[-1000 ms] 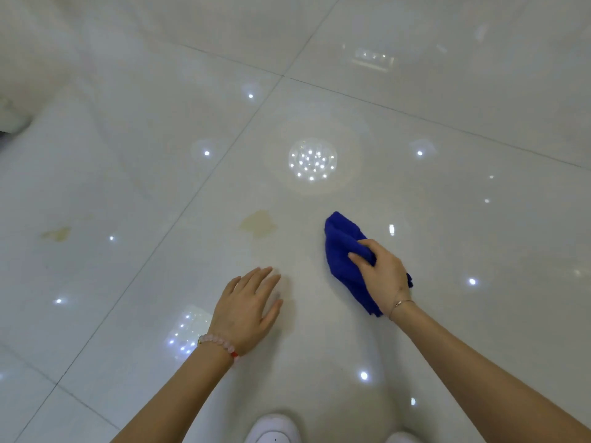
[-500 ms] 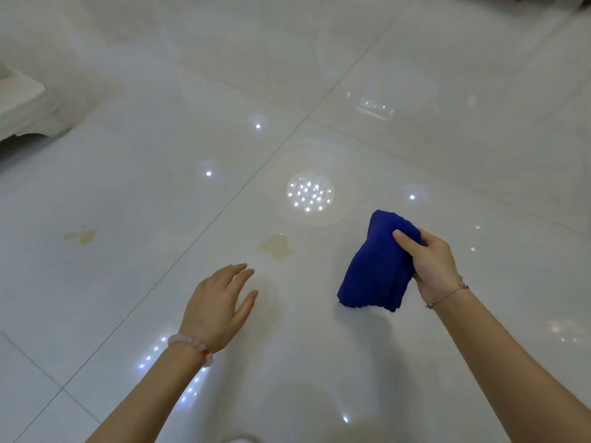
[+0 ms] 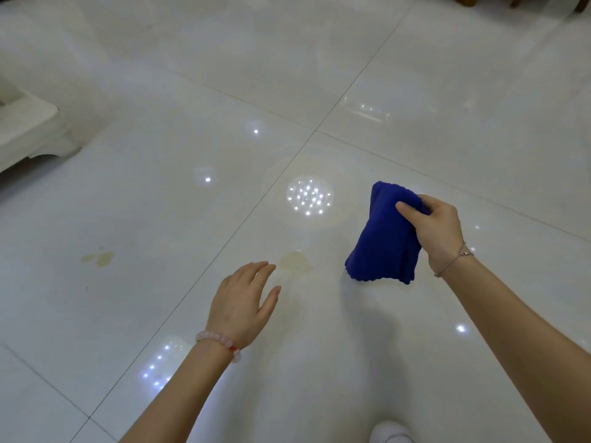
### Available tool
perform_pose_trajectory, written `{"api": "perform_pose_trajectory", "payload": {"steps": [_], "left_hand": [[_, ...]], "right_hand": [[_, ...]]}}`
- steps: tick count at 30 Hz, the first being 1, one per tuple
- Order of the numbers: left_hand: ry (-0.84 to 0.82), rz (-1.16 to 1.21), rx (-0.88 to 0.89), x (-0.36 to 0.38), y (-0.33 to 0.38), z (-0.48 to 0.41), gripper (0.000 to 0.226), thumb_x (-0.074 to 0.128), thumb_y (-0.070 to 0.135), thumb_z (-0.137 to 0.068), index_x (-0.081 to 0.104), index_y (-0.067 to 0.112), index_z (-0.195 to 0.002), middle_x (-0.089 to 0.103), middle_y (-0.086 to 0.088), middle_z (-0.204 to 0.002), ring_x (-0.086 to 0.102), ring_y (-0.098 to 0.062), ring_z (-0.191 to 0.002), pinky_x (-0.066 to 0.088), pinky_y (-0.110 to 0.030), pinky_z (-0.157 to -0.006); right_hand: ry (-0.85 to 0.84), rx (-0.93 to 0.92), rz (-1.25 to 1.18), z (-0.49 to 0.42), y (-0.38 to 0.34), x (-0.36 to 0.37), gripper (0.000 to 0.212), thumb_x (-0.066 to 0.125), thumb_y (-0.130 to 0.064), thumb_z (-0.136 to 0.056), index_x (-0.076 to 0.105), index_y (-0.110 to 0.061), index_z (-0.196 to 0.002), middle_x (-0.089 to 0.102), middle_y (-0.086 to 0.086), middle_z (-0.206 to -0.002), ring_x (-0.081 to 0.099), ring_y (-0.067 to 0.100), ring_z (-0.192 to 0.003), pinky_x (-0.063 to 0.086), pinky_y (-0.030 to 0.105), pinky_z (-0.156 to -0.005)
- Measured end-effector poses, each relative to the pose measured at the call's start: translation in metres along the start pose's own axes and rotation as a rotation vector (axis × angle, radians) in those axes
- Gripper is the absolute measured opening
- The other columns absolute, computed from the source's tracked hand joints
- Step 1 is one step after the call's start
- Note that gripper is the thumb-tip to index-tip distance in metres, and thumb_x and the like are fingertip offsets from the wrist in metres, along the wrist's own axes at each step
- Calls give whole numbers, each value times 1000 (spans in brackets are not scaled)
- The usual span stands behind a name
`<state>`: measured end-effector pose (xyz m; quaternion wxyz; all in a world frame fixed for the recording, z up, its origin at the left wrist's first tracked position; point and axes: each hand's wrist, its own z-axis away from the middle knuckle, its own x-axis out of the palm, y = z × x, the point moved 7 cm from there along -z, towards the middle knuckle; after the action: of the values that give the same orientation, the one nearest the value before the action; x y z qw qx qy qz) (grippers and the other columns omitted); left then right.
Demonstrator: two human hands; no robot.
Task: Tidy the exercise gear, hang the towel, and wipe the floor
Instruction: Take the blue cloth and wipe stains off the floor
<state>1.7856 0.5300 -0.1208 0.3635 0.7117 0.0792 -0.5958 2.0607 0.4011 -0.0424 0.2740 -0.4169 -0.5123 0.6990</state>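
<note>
Now the cloth (image 3: 383,244) is held over the floor (image 3: 160,187) by the right hand (image 3: 438,231), grip clamped on its top, long axis hung downward. The stain (image 3: 295,262) is seen left of it, nearer the left hand (image 3: 243,302), which is spread open and empty.

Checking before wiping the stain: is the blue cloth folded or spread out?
Folded: the blue cloth hangs bunched in layers from the right hand.

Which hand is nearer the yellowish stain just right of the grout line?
Left. The left hand is open just near-left of the yellowish stain, fingertips almost at its edge. The right hand is farther off to its right, gripping the blue cloth.
</note>
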Motion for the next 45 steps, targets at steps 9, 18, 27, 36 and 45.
{"api": "perform_pose_trajectory", "payload": {"steps": [9,18,27,36,45], "left_hand": [[35,-38,-122,9,-25,25,46,37,42,-89,62,15,-117,65,1,-117,62,-23,-108,49,-36,-84],[-29,-62,-177,31,-33,30,46,37,42,-90,62,17,-119,64,3,-118,61,-21,-109,47,-33,-86],[-44,-100,-155,46,-45,16,45,37,40,-90,63,15,-117,64,1,-118,60,-23,-112,46,-34,-88],[-94,-151,-195,76,-60,2,50,33,39,-90,55,17,-129,53,-7,-135,47,-32,-126,39,-47,-100],[-110,-258,-195,84,-59,9,52,34,42,-88,55,18,-129,51,-5,-137,45,-28,-126,21,-41,-103]], "right_hand": [[12,-160,217,-34,9,29,13,56,-19,-89,63,-13,-97,65,9,-97,56,21,-89,49,37,-84],[-389,86,286,-37,90,112,18,56,-22,-91,63,-7,-99,65,7,-103,58,23,-93,49,31,-78],[-405,-336,645,-43,100,129,28,52,-29,-92,61,-18,-116,63,-3,-113,54,16,-108,38,21,-90],[-539,-347,789,-30,125,145,37,45,-39,-94,49,-32,-130,43,-10,-142,28,15,-139,8,33,-117],[-500,-460,943,-11,134,147,39,43,-37,-95,48,-28,-133,41,-4,-145,30,21,-139,15,38,-115]]}}
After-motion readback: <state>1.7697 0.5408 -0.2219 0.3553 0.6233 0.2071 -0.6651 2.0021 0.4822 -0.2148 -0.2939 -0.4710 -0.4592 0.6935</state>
